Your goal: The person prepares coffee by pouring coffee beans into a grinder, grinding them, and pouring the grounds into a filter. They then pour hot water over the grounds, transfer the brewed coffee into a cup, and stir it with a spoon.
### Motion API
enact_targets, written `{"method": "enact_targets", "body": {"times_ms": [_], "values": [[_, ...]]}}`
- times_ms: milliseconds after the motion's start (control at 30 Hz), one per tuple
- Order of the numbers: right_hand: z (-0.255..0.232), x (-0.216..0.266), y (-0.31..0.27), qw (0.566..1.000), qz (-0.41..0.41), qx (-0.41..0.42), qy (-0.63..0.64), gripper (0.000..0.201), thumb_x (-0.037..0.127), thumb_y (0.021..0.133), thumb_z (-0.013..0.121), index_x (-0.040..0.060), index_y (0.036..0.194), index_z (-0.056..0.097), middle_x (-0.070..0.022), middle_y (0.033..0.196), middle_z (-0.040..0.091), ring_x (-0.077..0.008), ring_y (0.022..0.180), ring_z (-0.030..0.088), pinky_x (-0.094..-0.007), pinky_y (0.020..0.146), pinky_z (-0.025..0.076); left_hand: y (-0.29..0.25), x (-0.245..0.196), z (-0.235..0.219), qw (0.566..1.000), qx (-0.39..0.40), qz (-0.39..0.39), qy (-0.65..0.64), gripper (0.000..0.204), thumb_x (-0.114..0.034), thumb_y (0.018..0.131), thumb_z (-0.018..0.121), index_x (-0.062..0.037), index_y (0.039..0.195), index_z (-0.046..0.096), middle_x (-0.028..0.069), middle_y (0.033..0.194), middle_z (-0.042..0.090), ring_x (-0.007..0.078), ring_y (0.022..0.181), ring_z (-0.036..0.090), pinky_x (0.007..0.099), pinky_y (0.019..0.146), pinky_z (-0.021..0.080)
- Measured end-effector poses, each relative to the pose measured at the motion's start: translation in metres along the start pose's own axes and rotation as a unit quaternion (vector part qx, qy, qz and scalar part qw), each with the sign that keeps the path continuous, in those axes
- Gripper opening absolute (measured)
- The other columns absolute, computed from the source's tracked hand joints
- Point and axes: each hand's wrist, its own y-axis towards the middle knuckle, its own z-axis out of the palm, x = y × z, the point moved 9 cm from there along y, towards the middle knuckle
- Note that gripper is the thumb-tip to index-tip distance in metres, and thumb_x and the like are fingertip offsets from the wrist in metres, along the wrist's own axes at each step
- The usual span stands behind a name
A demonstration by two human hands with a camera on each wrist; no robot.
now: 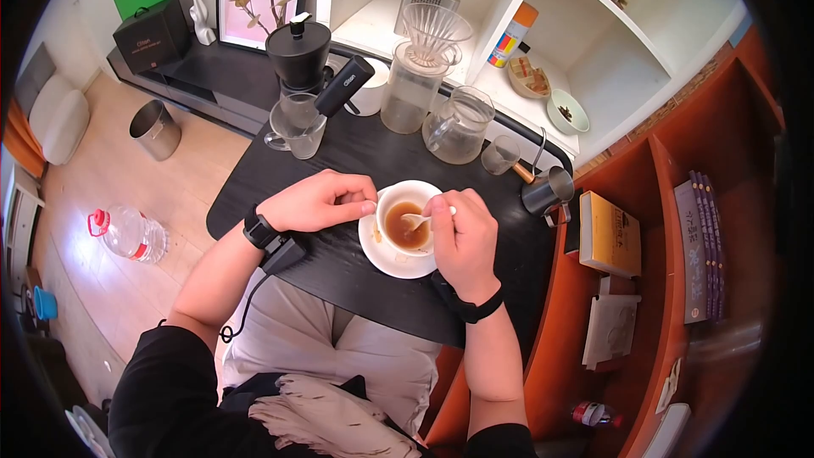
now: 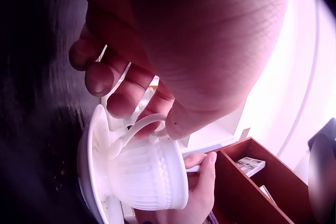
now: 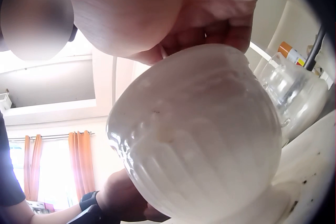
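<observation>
A white fluted cup (image 2: 149,176) with brown liquid (image 1: 404,235) in it stands on a white saucer (image 1: 398,267), near the front of the black table. My left hand (image 1: 320,201) pinches the cup's looped handle (image 2: 137,129) between thumb and forefinger, its other fingers loosely curled. On the cup's other side, my right hand (image 1: 466,233) grips a white spoon (image 1: 414,220), whose bowl dips into the liquid. Brown drips mark the saucer on its left side. From the right wrist view, the cup wall (image 3: 205,134) hides most of the spoon.
Behind the cup stand a glass carafe (image 1: 458,131), a glass dripper (image 1: 432,34) on a clear container, a small glass (image 1: 500,155) and a steel pitcher (image 1: 547,192). A black coffee grinder (image 1: 298,51) and a glass mug (image 1: 297,131) are at back left. Red-brown shelves (image 1: 644,178) flank the right side.
</observation>
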Motion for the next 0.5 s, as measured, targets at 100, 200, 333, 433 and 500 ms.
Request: {"method": "enact_targets", "body": {"times_ms": [100,200,333,433,500], "values": [[0.0023,0.0017,-0.0010,1.000,-0.004,0.026,0.001,0.027,0.016,0.103,0.064,0.0029,0.079,0.067,-0.0111,0.069,0.061,-0.0295,0.065,0.057,-0.0413,0.063,0.046,0.0000,-0.0021,-0.0014,1.000,0.000,-0.002,-0.001,0.021,-0.023,0.108,0.066,-0.0028,0.106,0.067,-0.0011,0.075,0.063,0.0081,0.069,0.050,0.0290,0.063,0.041],[-0.0019,-0.0067,-0.0026,0.999,0.005,0.007,-0.047,0.025,0.017,0.102,0.065,0.0022,0.082,0.069,-0.0120,0.069,0.061,-0.0296,0.065,0.057,-0.0408,0.063,0.046,-0.0007,0.0018,-0.0024,1.000,0.005,-0.016,0.005,0.019,-0.020,0.107,0.066,-0.0019,0.104,0.067,-0.0004,0.079,0.066,0.0089,0.072,0.052,0.0288,0.067,0.043],[-0.0031,-0.0042,-0.0008,1.000,0.004,-0.003,-0.013,0.026,0.016,0.102,0.066,0.0018,0.081,0.068,-0.0119,0.069,0.061,-0.0291,0.065,0.057,-0.0407,0.062,0.046,-0.0001,0.0018,-0.0022,1.000,0.001,-0.014,0.004,0.019,-0.021,0.106,0.068,-0.0023,0.102,0.068,-0.0015,0.078,0.064,0.0088,0.071,0.050,0.0288,0.065,0.042],[0.0002,-0.0050,-0.0019,1.000,0.010,0.020,-0.014,0.026,0.015,0.103,0.065,0.0017,0.081,0.068,-0.0117,0.069,0.061,-0.0287,0.064,0.057,-0.0406,0.062,0.046,-0.0006,0.0010,-0.0024,1.000,0.000,-0.020,-0.004,0.019,-0.021,0.106,0.068,-0.0026,0.101,0.068,-0.0014,0.078,0.065,0.0082,0.071,0.050,0.0285,0.065,0.042],[-0.0042,-0.0039,-0.0012,1.000,0.005,-0.001,-0.023,0.025,0.015,0.103,0.065,0.0016,0.082,0.069,-0.0115,0.068,0.061,-0.0284,0.063,0.057,-0.0405,0.061,0.046,-0.0001,0.0020,-0.0017,1.000,-0.006,-0.001,-0.004,0.021,-0.023,0.107,0.068,-0.0033,0.102,0.067,-0.0026,0.075,0.062,0.0065,0.069,0.047,0.0280,0.062,0.039]]}}
